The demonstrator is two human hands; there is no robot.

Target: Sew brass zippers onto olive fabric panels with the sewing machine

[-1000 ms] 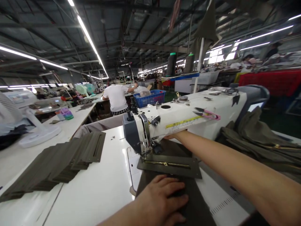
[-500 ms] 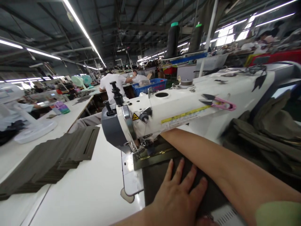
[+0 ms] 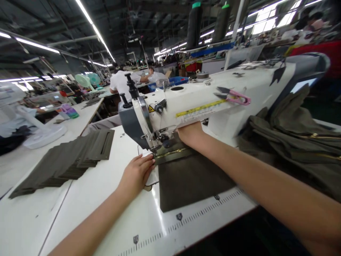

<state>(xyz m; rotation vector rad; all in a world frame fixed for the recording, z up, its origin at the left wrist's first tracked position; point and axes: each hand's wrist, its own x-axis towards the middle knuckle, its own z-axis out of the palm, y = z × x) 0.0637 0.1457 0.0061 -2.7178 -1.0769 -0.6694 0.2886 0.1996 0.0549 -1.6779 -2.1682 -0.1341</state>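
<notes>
A flat dark olive fabric piece [image 3: 191, 181] lies on the sewing machine bed, with a gold zipper [image 3: 170, 153] along its far edge under the machine head. My left hand [image 3: 137, 173] rests on the metal plate left of the needle, fingers stretched out and close together, tips at the fabric's left edge by the presser foot [image 3: 156, 147]. Beneath the white sewing machine's [image 3: 197, 103] arm, my right hand [image 3: 190, 134] reaches to the far side of the fabric; its fingers are hidden.
Stacked olive fabric pieces [image 3: 71, 160] lie left on the white table [image 3: 106, 213]. Pink-handled thread snips [image 3: 234, 96] lie atop the machine arm. More olive pieces with zippers [image 3: 293, 138] are heaped at right. A person in a white shirt [image 3: 122, 83] sits beyond, near a blue crate [image 3: 177, 81].
My left hand has moved off the front of the fabric, left and forward to the needle plate. My right hand stays beneath the machine arm. The view has tilted down.
</notes>
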